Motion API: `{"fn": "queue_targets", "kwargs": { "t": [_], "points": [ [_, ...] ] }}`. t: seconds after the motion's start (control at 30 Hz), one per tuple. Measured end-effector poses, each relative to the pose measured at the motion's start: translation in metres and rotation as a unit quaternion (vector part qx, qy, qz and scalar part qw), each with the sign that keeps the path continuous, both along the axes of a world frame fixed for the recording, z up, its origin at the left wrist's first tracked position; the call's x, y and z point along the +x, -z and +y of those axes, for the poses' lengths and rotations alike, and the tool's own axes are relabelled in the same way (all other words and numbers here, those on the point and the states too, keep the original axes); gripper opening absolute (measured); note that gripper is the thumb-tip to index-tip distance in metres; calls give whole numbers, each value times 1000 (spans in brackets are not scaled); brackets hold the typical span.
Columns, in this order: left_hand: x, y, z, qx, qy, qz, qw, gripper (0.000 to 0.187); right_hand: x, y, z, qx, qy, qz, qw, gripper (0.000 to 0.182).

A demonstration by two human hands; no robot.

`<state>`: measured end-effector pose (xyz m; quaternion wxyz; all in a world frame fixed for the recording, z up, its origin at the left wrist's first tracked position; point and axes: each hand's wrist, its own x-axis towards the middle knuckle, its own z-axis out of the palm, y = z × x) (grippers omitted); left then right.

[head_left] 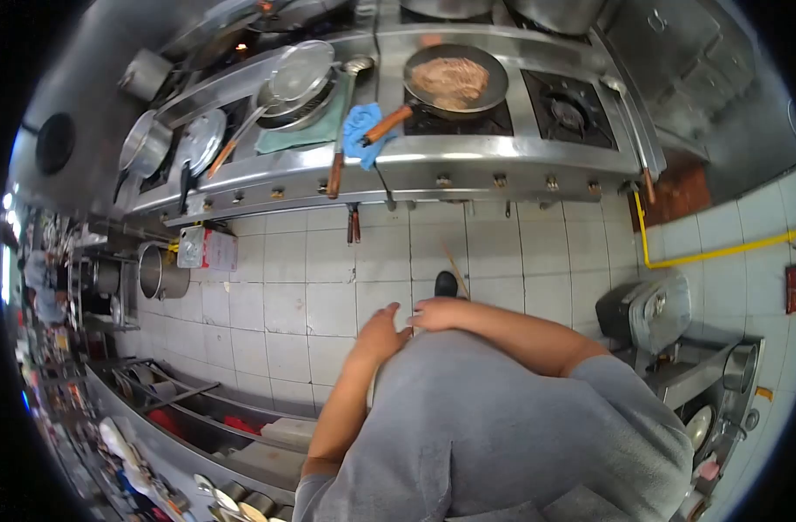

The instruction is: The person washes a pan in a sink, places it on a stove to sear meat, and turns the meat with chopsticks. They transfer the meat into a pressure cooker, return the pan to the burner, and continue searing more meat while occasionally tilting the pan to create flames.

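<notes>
Both of my hands are in front of my body, low in the view, near each other. My left hand [383, 334] has its fingers apart and holds nothing. Close beside it, my right hand [436, 313] is also empty, with fingers stretched out. Beyond them, on the stove [407, 165], a frying pan [499, 80] holds browned meat [451, 80]. Its wooden handle [387, 127] points toward the front left, over a blue cloth [358, 150]. A ladle [336, 165] lies left of that cloth.
Pots [146, 146], a lid [203, 139] and strainers [302, 70] stand on the stove's left. A bare burner [567, 111] and a long spoon [635, 139] are at right. A large pot [161, 273] and a box [208, 249] are on the left floor.
</notes>
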<state>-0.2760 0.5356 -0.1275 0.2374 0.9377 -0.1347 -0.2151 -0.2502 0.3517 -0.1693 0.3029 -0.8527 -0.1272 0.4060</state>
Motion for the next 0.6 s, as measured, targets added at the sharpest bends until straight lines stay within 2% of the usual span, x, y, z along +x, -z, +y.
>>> {"fn": "queue_targets", "kwargs": {
  "t": [0.03,0.07,0.1,0.17,0.2,0.23,0.3,0.33,0.37,0.4,0.43,0.47,0.53,0.6],
  "points": [
    [11,0,15,-10,18,12,1000,59,18,14,-17,-87,-93,64,990,51],
    [27,-3,32,-19,38,20,999,60,27,19,-39,-76,-85,25,993,47],
    [40,0,44,-19,-33,48,998,57,34,23,-66,-68,-76,-18,995,44],
    [52,9,65,1,-159,78,984,52,32,58,-113,-104,43,-146,983,38],
    [55,13,76,19,-212,79,974,50,32,54,-135,-162,54,-86,982,36],
    [55,25,90,63,-197,66,976,50,31,47,-158,-217,63,-25,974,35],
    [46,52,114,132,-167,65,975,50,-4,100,-204,-250,139,25,958,32],
    [37,64,120,127,-147,86,977,50,-27,126,-224,-244,176,57,952,32],
    [33,79,130,119,-76,123,982,49,-52,148,-240,-238,215,90,943,33],
    [31,80,129,82,-81,209,971,49,-80,169,-254,-242,248,114,931,34],
    [24,105,140,-41,-152,272,949,45,-110,188,-263,-248,283,139,916,36],
    [23,125,156,-44,-143,305,940,43,-141,199,-268,-244,309,150,907,36],
    [27,161,196,69,-18,310,948,38,-192,207,-259,-277,409,179,851,41],
    [47,194,228,166,121,296,933,33,-220,189,-237,-266,435,193,839,43]
  ]
}}
